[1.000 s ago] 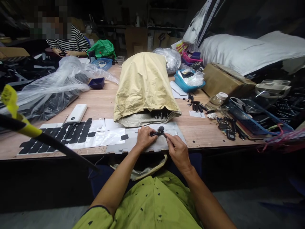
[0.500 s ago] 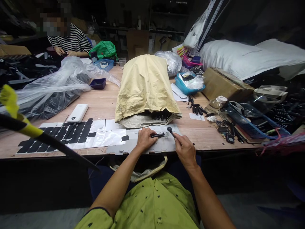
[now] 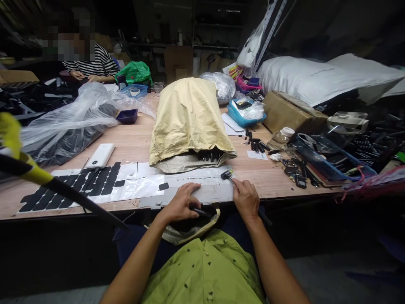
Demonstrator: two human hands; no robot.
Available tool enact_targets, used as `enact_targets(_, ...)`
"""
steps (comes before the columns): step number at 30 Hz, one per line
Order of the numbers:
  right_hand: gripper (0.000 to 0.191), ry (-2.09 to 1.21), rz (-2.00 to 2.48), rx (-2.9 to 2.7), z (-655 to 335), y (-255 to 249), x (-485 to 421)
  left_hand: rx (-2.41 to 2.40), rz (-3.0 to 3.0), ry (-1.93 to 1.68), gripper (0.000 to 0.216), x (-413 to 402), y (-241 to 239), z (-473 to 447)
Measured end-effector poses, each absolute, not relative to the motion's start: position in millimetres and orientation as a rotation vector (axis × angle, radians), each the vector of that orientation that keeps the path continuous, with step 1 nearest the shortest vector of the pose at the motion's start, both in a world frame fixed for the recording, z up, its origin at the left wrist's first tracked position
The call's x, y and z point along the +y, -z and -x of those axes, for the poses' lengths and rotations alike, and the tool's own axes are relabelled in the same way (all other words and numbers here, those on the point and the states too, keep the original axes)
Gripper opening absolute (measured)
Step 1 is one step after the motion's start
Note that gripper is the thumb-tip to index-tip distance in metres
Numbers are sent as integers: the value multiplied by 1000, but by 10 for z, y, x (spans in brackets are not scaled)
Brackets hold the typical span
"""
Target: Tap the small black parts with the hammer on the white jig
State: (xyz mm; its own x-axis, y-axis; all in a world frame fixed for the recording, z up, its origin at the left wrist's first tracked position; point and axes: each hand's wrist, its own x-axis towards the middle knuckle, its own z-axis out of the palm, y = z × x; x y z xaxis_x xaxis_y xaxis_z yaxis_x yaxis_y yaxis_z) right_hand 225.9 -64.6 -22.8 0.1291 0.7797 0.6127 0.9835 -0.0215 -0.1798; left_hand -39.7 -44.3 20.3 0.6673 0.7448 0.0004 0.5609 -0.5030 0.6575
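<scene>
A hammer-like tool (image 3: 227, 174) was just in front of the yellow sack (image 3: 191, 122), a dark piece (image 3: 202, 213) farther in front.
The right grip (image 3: 246, 198) clamped the tool; I couldn't tell whether the left grip (image 3: 182, 202) pinched or merely touched the piece. A loose hold could have dropped it. Shadow hid most of the sack's contents (image 3: 211, 156).

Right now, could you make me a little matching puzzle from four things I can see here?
1. small hammer
2. slender black piece
3. large woven sack
4. small plastic tray

A. pale yellow
B. gripped in the right hand
C. purple
D. at the left hand, beyond the near edge of the table

Pairs: 1-B, 2-D, 3-A, 4-C
</scene>
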Motion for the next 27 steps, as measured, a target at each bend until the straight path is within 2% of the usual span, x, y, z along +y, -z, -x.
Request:
enact_targets(5, 30, 506, 1842, -1703, -2251, 216, -665, 1068, -2404, -261, 21, -777, -110, 517)
enact_targets(8, 29, 530, 1828, -1708, -2239, 211, -675, 1062, -2376, -315, 22, -784, -146, 515)
enact_targets(11, 29, 557, 1824, -1710, -2214, 202, -682, 1133, -2217, -496, 16, -555, -257, 432)
enact_targets(16, 28, 600, 1826, -1712, -2175, 206, -681, 1479, -1952, -778, 19, 217, -417, 49)
enact_targets(21, 31, 605, 1822, -1727, -2156, 230, -673, 1827, -1913, -611, 22, 822, -470, -341)
enact_targets(27, 32, 593, 1841, -1726, -2132, 236, -670, 1896, -1896, -450, 25, 852, -479, -300)
